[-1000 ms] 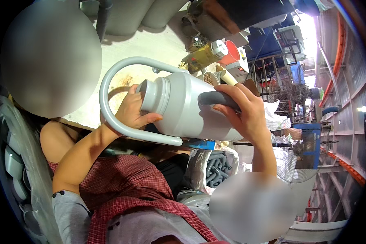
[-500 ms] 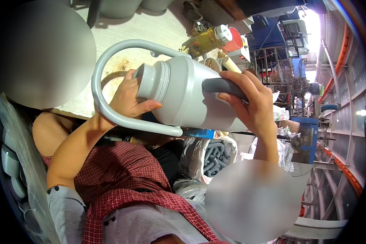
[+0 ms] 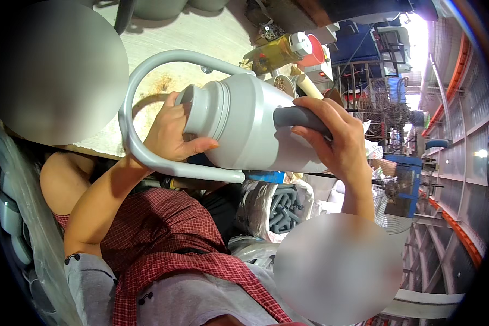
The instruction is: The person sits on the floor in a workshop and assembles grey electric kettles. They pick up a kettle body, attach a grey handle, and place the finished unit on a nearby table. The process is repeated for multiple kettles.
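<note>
A pale grey jug [image 3: 247, 125] lies on its side in the air before me, its neck toward the left. A large grey loop handle [image 3: 126, 114] arches from both sides of its body out past the neck. My left hand [image 3: 169, 133] reaches through this loop and is closed on the neck, thumb along the near side, the other fingers partly hidden behind it. On the upper side of the body sits a dark grey curved handle [image 3: 300, 119]. My right hand [image 3: 339, 133] is closed around that handle, its thumb in front; the jug's base is hidden behind the wrist.
The pale worktop [image 3: 174, 35] carries a yellowish bottle [image 3: 270, 56], a red cup [image 3: 314, 50] and a tub of small parts [image 3: 283, 83]. Below the jug, a white sack [image 3: 258, 209] holds several dark grey handles [image 3: 283, 206]. Grey parts [image 3: 11, 220] fill a clear bag at left.
The jug and both hands have shifted only slightly, the loop a little up and left. Both hands keep the same hold.
</note>
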`<state>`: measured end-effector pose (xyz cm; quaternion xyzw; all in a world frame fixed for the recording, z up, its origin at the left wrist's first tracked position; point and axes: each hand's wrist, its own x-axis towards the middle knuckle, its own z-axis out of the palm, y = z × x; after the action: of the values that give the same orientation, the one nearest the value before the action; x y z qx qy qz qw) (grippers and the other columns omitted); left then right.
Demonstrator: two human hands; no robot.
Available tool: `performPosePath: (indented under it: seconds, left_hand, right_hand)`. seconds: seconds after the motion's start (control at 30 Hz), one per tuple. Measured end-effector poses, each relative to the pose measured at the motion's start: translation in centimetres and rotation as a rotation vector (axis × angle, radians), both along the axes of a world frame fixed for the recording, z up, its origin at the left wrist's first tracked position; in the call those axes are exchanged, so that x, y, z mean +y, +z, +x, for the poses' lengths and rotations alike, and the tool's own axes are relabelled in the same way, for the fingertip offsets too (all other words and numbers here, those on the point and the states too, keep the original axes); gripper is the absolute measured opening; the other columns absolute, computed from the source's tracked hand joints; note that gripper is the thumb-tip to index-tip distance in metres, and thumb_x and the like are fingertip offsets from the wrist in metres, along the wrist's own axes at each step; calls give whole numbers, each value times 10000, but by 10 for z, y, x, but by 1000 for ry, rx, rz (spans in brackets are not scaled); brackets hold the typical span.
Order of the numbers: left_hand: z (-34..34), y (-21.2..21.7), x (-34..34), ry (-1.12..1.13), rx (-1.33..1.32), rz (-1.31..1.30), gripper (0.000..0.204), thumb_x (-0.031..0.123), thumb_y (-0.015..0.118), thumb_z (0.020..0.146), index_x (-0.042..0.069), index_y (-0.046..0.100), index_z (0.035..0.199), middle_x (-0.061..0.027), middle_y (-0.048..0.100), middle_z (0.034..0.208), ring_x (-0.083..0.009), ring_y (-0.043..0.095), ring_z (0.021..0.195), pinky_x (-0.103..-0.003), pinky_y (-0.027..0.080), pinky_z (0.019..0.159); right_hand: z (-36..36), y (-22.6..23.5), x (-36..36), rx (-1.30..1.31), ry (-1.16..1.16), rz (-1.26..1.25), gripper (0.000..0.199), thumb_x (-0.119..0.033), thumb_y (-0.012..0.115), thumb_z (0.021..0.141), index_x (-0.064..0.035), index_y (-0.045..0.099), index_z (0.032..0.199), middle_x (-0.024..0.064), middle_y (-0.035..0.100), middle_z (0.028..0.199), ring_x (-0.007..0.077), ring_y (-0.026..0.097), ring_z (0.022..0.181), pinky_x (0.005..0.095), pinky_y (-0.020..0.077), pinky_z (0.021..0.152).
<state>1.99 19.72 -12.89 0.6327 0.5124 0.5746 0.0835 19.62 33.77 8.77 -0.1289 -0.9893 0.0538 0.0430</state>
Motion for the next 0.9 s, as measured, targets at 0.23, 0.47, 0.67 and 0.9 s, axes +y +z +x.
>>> performPosePath:
  seconds: [0.23, 0.47, 0.67, 0.9]
  left_hand:
    - [-1, -1, 0, 66, 3, 61, 507, 510, 602, 862, 13, 650, 950, -131, 654, 886, -322, 606, 864, -474, 328, 917]
    - [18, 7, 4, 155, -157, 62, 545, 488, 436, 966, 13, 667, 831, -133, 652, 748, -321, 618, 814, -481, 326, 961]
    - [29, 0, 7, 267, -474, -35, 570, 498, 451, 969, -7, 663, 814, -85, 642, 708, -237, 594, 757, -401, 394, 875]
    - [-9, 36, -79, 923, -1217, 11, 524, 439, 500, 952, -51, 575, 1122, -139, 620, 1077, -247, 592, 910, -366, 501, 796]
  right_hand:
    - [0, -2, 0, 7, 20, -20, 338, -198, 749, 779, -99, 624, 1077, 84, 657, 870, 273, 651, 711, 345, 515, 627]
    - [8, -7, 12, 14, 104, 56, 343, -228, 738, 790, -78, 622, 1076, 95, 659, 878, 284, 633, 718, 350, 499, 635]
    - [-2, -12, 52, 146, 420, 364, 406, -509, 673, 800, -138, 556, 915, 55, 595, 700, 296, 605, 551, 385, 452, 436]
    - [31, -9, 10, 796, 341, 263, 281, -225, 767, 754, -126, 664, 996, 46, 665, 804, 217, 644, 641, 305, 511, 558]
